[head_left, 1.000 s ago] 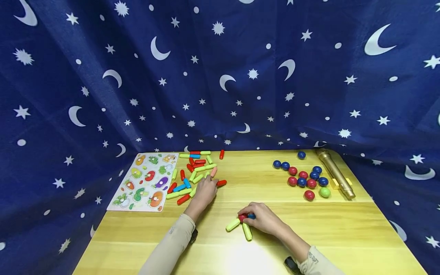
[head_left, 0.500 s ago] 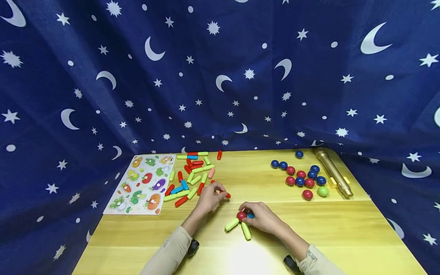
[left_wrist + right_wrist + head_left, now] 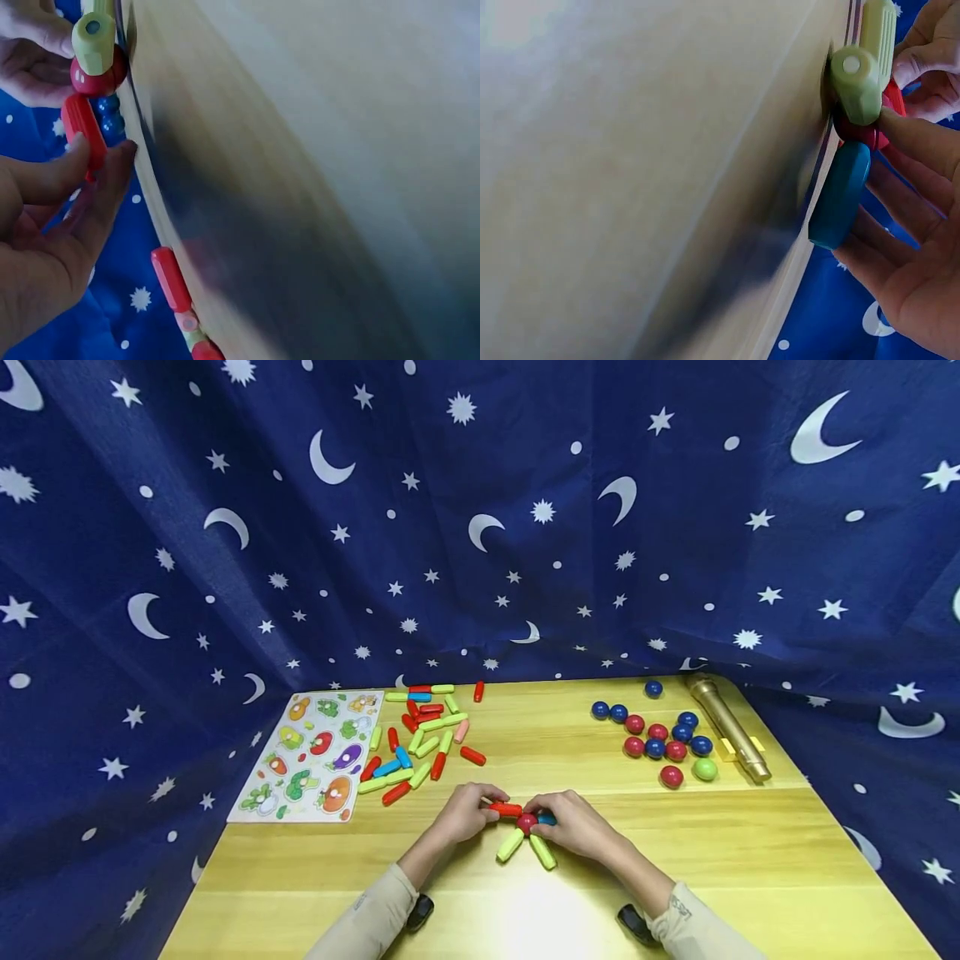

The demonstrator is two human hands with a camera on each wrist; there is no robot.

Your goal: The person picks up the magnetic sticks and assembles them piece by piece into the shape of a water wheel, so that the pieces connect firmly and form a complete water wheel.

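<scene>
Near the front middle of the table, my left hand (image 3: 462, 814) pinches a red rod (image 3: 507, 810) between thumb and fingers. One end of that rod meets a dark red ball (image 3: 527, 825); whether it is joined cannot be told. My right hand (image 3: 576, 827) grips the ball from the right, fingers around it. Two yellow-green rods (image 3: 510, 845) stick out of the ball toward me. A blue rod (image 3: 840, 195) extends from the ball on the right side, beside my right fingers, and is mostly hidden in the head view.
Loose red, blue, yellow-green and pink rods (image 3: 427, 745) lie at the back left beside a vegetable picture board (image 3: 247, 806). Several blue, red and green balls (image 3: 633, 747) sit at the right, near a gold tube (image 3: 727, 727). A starry blue curtain (image 3: 450, 610) stands behind the table.
My left hand has taken a red rod from the pile and brought it right and toward me, to the ball. The right hand has stayed at the ball.
</scene>
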